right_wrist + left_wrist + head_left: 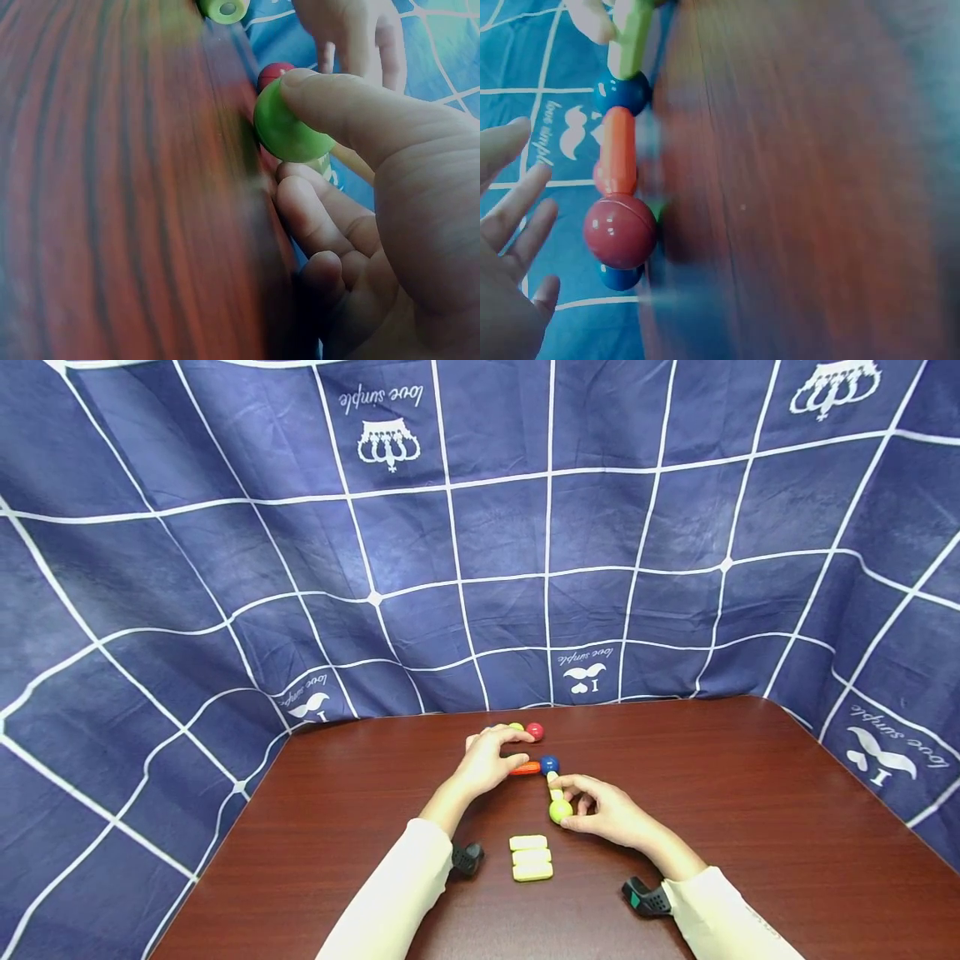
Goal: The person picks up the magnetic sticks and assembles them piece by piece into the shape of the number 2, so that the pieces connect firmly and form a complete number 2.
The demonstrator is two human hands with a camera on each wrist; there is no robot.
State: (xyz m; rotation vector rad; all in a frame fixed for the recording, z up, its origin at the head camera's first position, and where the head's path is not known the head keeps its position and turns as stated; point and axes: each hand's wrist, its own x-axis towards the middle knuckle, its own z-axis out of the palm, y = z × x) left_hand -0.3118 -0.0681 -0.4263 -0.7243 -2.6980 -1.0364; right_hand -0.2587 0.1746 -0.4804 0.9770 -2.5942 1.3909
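A chain of balls and rods lies on the table: a red ball (620,231), an orange rod (527,768), a blue ball (550,765), a yellow-green rod (632,45) and a yellow-green ball (560,812). At the near end my right hand (609,812) pinches the yellow-green ball, thumb on its side and a finger on the rod. My left hand (486,766) arches over the far end with its fingers spread. The left wrist view shows a gap between those fingers and the red ball, which the left hand hides from the head view.
Three pale yellow-green rods (532,857) lie side by side on the brown table (360,835), nearer the person. Behind the left hand sit another red ball (535,732) and a green ball (516,727). A blue checked cloth (502,527) hangs around the table's back and sides.
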